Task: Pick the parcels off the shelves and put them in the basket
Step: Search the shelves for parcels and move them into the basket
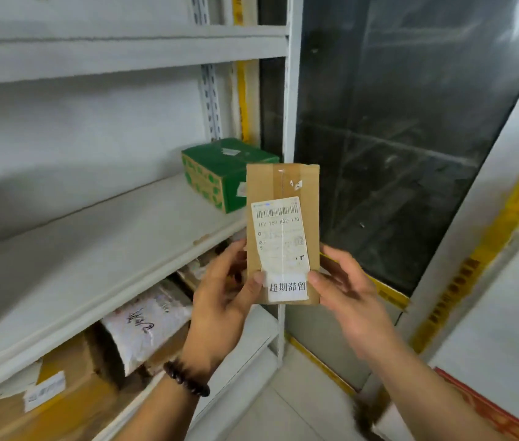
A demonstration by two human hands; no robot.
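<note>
Your two hands pinch one small brown cardboard parcel (264, 189) by its lower end, holding it upright in front of you. Your left hand (220, 297), with a dark bead bracelet (186, 378) at the wrist, grips the left edge, thumb on the front and fingers behind. Your right hand (347, 291) clamps the right edge the same way. A white shipping label (280, 237) with a barcode covers the parcel's front, and a white sticker (287, 287) with printed characters sits between your thumbs.

Near and to the left, on a low shelf, lie a brown box (70, 386) and a white plastic mailing bag (143, 323) with handwriting on it. Above them runs a white middle shelf (92, 249). Farther back, at its right end, rests a green box (220, 173), just behind the held parcel. To the right, beyond the shelf post, stands a dark glass door (395, 154), with yellow striped tape (490, 249) on its frame.
</note>
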